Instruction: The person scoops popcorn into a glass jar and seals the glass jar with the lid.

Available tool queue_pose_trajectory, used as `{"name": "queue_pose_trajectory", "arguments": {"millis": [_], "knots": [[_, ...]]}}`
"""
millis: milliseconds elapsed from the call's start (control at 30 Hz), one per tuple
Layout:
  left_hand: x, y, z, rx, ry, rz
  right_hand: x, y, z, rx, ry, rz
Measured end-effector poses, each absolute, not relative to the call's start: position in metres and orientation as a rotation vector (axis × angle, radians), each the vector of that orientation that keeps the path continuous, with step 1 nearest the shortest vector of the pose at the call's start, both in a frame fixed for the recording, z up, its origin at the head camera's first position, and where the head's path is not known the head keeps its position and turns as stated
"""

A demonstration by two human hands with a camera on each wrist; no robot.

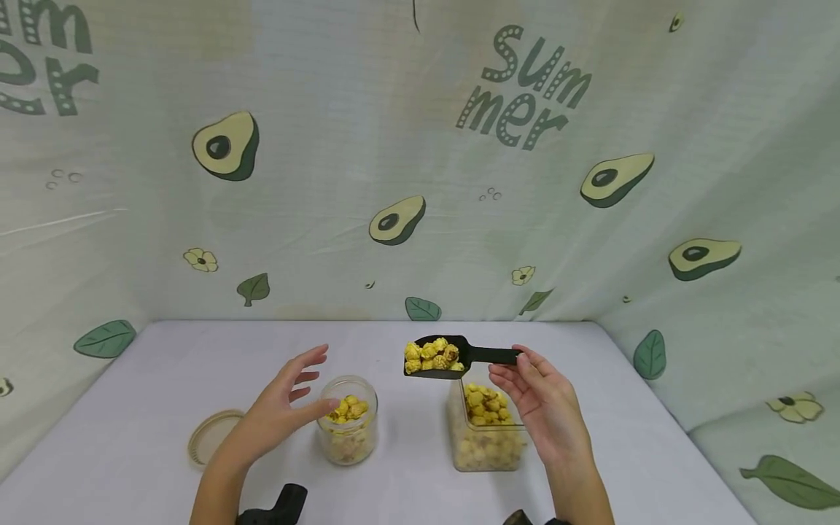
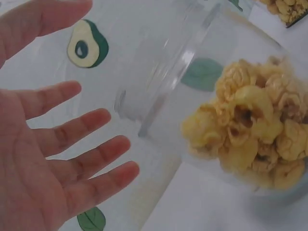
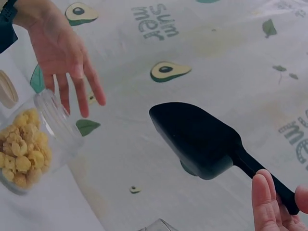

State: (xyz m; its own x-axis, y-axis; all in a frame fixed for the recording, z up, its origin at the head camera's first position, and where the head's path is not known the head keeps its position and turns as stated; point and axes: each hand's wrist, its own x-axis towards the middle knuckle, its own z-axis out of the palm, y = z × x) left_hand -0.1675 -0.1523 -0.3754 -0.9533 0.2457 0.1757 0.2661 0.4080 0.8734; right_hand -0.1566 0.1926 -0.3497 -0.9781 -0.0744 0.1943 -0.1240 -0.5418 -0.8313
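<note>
My right hand [image 1: 541, 397] pinches the handle of a black scoop [image 1: 482, 355]. Yellow popcorn [image 1: 429, 356] fills the scoop, which is held level above the table between two containers. Seen from the right wrist, the scoop [image 3: 197, 139] shows its dark underside. My left hand [image 1: 282, 408] is beside a round glass jar [image 1: 350, 430], its fingers spread and relaxed, apart from the glass in the left wrist view. Popcorn [image 2: 255, 125] lies inside that jar, below its open mouth. Under the right hand stands a clear square container [image 1: 488, 445] with more popcorn in it.
A round lid [image 1: 213, 434] with a pale rim lies on the white table [image 1: 394, 496], left of the jar and partly behind the left forearm. A hanging cloth [image 1: 315, 146] printed with avocados and leaves encloses the table at the back and sides.
</note>
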Motion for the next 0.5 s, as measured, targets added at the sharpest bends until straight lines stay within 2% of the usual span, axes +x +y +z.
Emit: {"name": "queue_pose_trajectory", "arguments": {"millis": [267,500], "knots": [[-0.175,-0.176,-0.391,-0.466,-2.786,-1.829,-0.153,0.174,-0.349,0.256,-1.63,2.664],[-0.18,-0.178,-0.398,-0.488,-2.814,-1.92,-0.152,0.159,-0.352,0.236,-1.702,2.629]]}}
